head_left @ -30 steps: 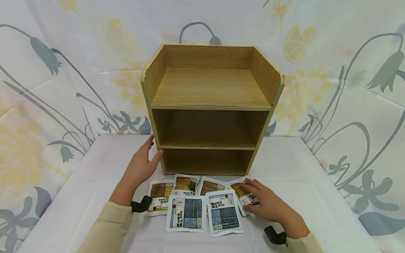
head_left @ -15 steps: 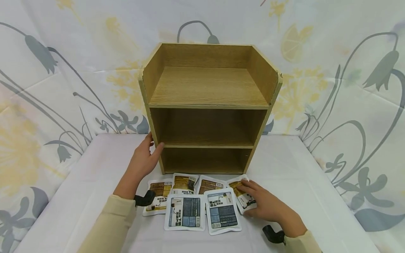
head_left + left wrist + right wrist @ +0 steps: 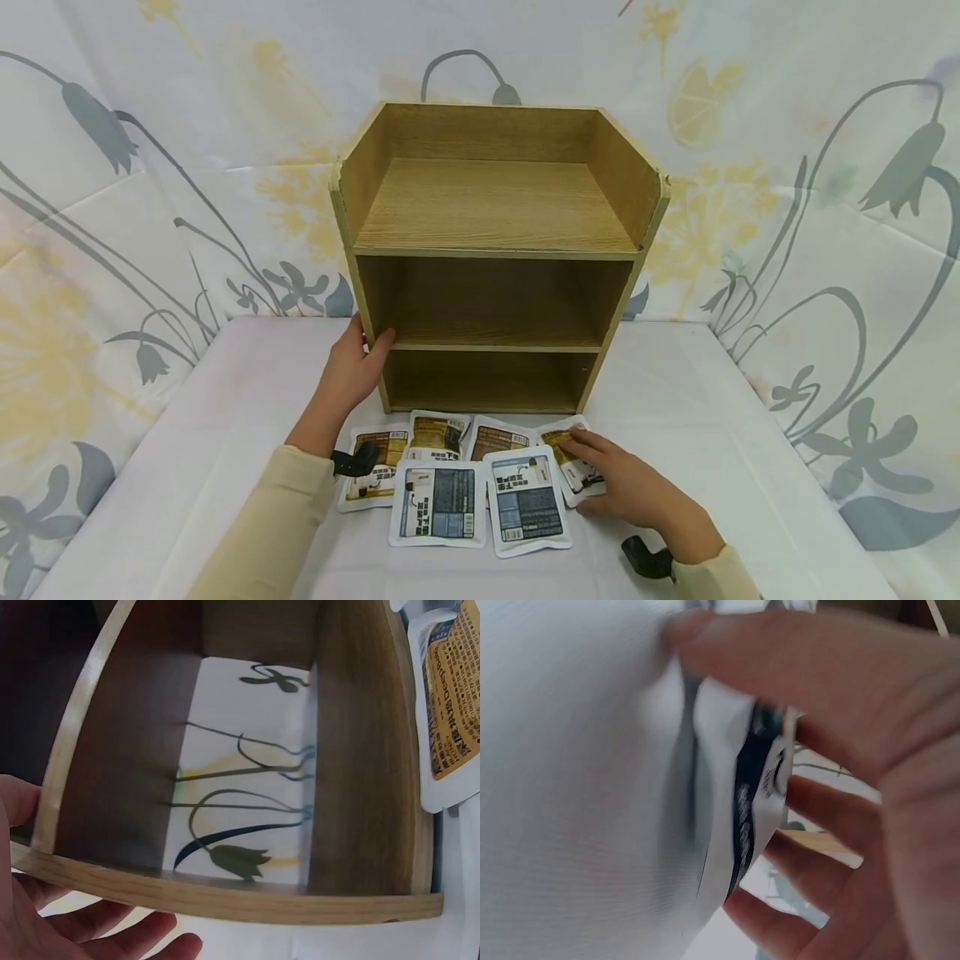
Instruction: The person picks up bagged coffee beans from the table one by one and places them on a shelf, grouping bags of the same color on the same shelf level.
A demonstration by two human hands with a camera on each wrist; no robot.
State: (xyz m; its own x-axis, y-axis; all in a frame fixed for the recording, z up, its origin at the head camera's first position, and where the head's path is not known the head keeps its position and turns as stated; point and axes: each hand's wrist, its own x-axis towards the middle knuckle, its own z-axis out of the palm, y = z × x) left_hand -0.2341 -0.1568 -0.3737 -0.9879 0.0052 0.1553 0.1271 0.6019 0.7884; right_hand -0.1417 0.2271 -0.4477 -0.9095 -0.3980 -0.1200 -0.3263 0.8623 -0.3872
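Observation:
My left hand (image 3: 352, 367) grips the left side panel of a wooden shelf (image 3: 495, 208). In the left wrist view its thumb (image 3: 16, 801) is on the inner side of the panel and its fingers (image 3: 112, 930) lie along the outer face. My right hand (image 3: 630, 483) rests on the rightmost brown-and-white pouch (image 3: 581, 477), fingers over its upper part and thumb near its lower right edge. The right wrist view shows this pouch (image 3: 742, 802) between thumb and fingers, blurred. Two blue-and-white pouches, a left one (image 3: 438, 504) and a right one (image 3: 527, 500), lie nearest me.
Three more brown-and-white pouches, a left one (image 3: 377, 467), a middle one (image 3: 437, 436) and one beside it (image 3: 495, 439), lie along the shelf's foot, partly overlapped. Everything stands on a white-covered table (image 3: 697, 417). Flower-printed cloth (image 3: 750, 100) hangs behind and at both sides.
My left hand has moved slightly right and in around the shelf's side panel, its thumb now over the front edge. The right hand stays at the same pouch. The view shifted a little.

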